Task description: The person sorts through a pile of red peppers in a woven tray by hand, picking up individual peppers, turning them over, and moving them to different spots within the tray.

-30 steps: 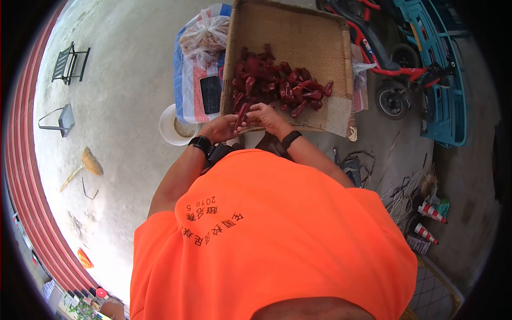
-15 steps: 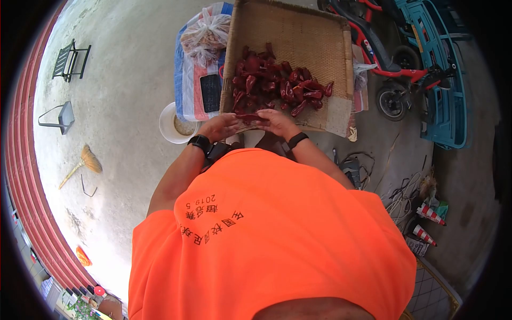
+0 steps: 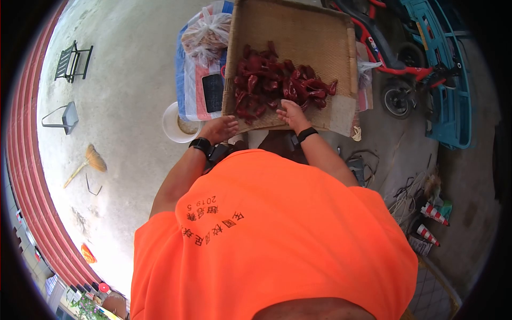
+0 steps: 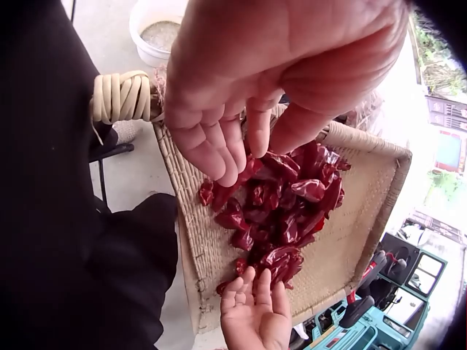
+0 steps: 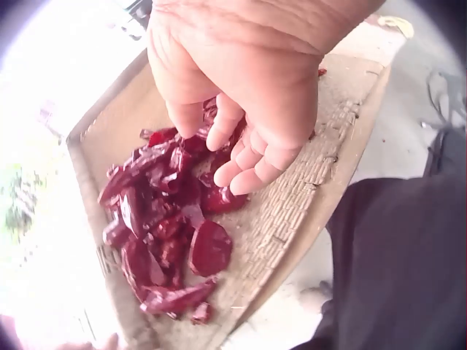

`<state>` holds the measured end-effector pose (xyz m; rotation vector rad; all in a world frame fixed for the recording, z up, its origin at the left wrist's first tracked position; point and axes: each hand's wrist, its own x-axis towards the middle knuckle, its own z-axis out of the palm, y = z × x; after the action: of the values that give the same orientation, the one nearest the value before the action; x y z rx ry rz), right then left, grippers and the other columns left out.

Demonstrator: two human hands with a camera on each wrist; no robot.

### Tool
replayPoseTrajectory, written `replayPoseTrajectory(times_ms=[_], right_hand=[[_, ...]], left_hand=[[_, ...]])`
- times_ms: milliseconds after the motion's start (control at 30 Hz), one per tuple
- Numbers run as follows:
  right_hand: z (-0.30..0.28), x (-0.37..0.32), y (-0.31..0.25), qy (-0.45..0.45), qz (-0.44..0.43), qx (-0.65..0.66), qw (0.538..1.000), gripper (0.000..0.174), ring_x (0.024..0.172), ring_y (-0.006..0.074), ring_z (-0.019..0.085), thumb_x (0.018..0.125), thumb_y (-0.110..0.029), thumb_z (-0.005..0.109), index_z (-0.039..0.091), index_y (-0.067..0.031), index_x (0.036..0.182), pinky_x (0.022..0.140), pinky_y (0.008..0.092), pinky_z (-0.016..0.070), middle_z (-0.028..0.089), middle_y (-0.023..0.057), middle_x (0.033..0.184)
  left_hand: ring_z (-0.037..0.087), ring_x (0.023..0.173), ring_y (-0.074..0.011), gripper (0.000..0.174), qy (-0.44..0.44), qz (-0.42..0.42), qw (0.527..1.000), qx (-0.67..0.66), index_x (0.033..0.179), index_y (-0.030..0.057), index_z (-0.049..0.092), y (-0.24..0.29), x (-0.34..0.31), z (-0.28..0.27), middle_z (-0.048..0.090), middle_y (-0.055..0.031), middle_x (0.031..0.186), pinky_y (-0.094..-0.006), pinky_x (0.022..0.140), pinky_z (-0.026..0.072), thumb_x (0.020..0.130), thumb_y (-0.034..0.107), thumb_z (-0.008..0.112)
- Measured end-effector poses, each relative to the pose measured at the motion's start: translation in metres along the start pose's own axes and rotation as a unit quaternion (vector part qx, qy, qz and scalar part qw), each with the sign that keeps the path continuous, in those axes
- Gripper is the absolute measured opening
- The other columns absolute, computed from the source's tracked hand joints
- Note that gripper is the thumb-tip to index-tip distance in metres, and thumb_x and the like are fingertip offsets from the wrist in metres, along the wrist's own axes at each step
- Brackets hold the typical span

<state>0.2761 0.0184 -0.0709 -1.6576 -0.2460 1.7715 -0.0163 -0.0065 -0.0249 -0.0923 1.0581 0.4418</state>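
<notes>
Dark red dried peppers [image 3: 266, 80] lie heaped in the near left part of a square woven tray [image 3: 298, 32]. At the tray's near left corner, my left hand [image 3: 220, 128] is held with loosely bent fingers; in the left wrist view the left hand [image 4: 270, 80] hangs over the edge of the heap, gripping nothing. My right hand [image 3: 293, 116] is by the near edge of the peppers, palm turned inward. The right wrist view has the right hand [image 5: 241, 87] above the heap with relaxed fingers and nothing held; whether its fingertips touch a pepper cannot be told.
A white bucket [image 3: 178, 125] stands left of the tray, below a striped sack [image 3: 189, 80] bearing a plastic bag [image 3: 205, 37]. Right of the tray are a red scooter [image 3: 397, 66] and a teal frame [image 3: 450, 106]. Cables and striped cones [image 3: 434, 213] lie at lower right.
The pepper held between both hands is no longer there. The hands have parted: my right hand has moved right and forward, while my left has stayed near the tray's corner.
</notes>
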Motion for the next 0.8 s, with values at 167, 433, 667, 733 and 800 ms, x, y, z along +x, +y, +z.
replayPoseTrajectory(times_ms=[167,433,667,733,800], right_hand=[[0.023,0.010,0.007,-0.058,-0.034,-0.338,0.939,0.035,0.086,0.0182,0.055,0.080,-0.022,0.053,0.051,-0.0096,0.113,0.067,0.0297,0.0473,0.053,0.0070,0.104],[0.012,0.044,0.027,-0.036,-0.255,-0.645,0.719,0.041,0.108,0.0337,0.045,0.071,-0.019,0.054,0.056,-0.0099,0.110,0.094,0.0370,0.0339,0.049,0.0193,0.115],[0.002,0.007,0.012,-0.026,-0.050,-0.256,0.965,0.027,0.075,0.0147,0.058,0.080,-0.021,0.057,0.059,-0.0054,0.101,0.071,0.0276,0.0453,0.061,0.0029,0.089],[0.005,-0.013,0.008,-0.024,-0.029,-0.124,0.992,0.022,0.070,0.0123,0.058,0.081,-0.020,0.058,0.060,-0.0066,0.098,0.068,0.0264,0.0461,0.061,0.0004,0.085],[0.006,-0.025,0.006,-0.042,-0.016,-0.023,0.999,0.018,0.071,0.0125,0.058,0.081,-0.018,0.059,0.060,-0.0090,0.096,0.068,0.0272,0.0468,0.061,0.0003,0.084]], left_hand=[[0.047,0.098,-0.0223,0.034,0.013,0.011,1.000,-0.008,0.115,0.0032,0.041,-0.002,-0.007,-0.003,0.045,-0.0105,0.110,-0.0328,0.083,0.0430,0.086,0.017,0.050],[0.048,0.095,-0.0218,0.033,0.014,0.021,0.999,-0.022,0.114,0.0028,0.042,0.000,-0.024,-0.012,0.046,-0.0110,0.107,-0.0317,0.081,0.0440,0.085,0.017,0.051],[0.049,0.095,-0.0208,0.034,-0.010,0.017,1.000,-0.023,0.116,0.0032,0.041,0.002,-0.016,-0.014,0.047,-0.0098,0.106,-0.0307,0.080,0.0442,0.086,0.018,0.049],[0.048,0.098,-0.0221,0.036,-0.026,0.014,0.999,-0.016,0.118,0.0032,0.039,0.004,-0.012,-0.012,0.045,-0.0108,0.112,-0.0313,0.083,0.0429,0.087,0.018,0.048],[0.046,0.104,-0.0252,0.041,-0.038,0.010,0.999,-0.006,0.123,0.0030,0.035,0.005,-0.011,-0.007,0.041,-0.0132,0.121,-0.0327,0.087,0.0404,0.087,0.018,0.047]])
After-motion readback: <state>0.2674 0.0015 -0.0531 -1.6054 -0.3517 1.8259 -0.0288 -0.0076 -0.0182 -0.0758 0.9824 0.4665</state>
